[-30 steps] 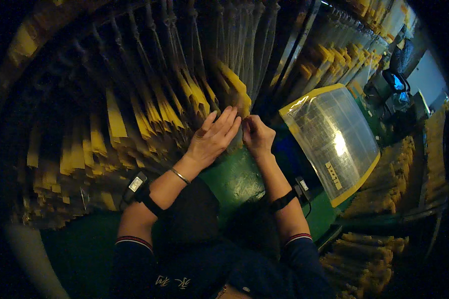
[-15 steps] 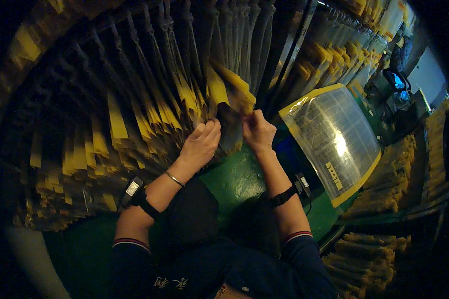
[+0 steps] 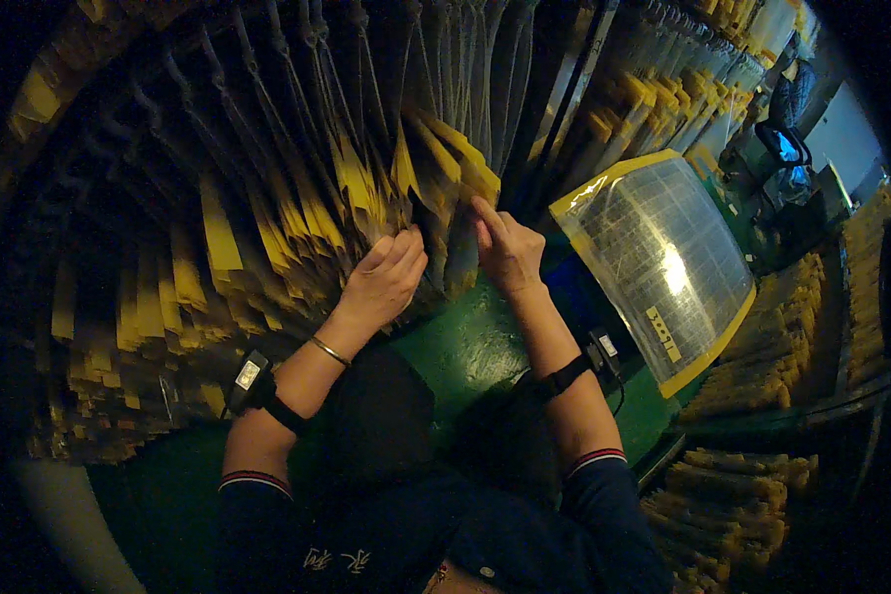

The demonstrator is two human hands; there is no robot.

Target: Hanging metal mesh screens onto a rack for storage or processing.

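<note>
Since a second ago, the left hand (image 3: 384,277) has drawn leftward from the right hand (image 3: 510,249), opening a gap between them, and the right forefinger has straightened upward. Its tip lies at the lower end of a yellow-ended sheet (image 3: 475,173), which hangs among others in a long row; the remaining right fingers are curled, and I cannot tell whether that grip holds anything. The left fingers are bent close together against the bottoms of neighbouring hanging sheets (image 3: 356,183); what that grip pinches is hidden. Right of both hands sits a clear, yellow-bordered panel (image 3: 698,262), shiny and slightly bowed.
</note>
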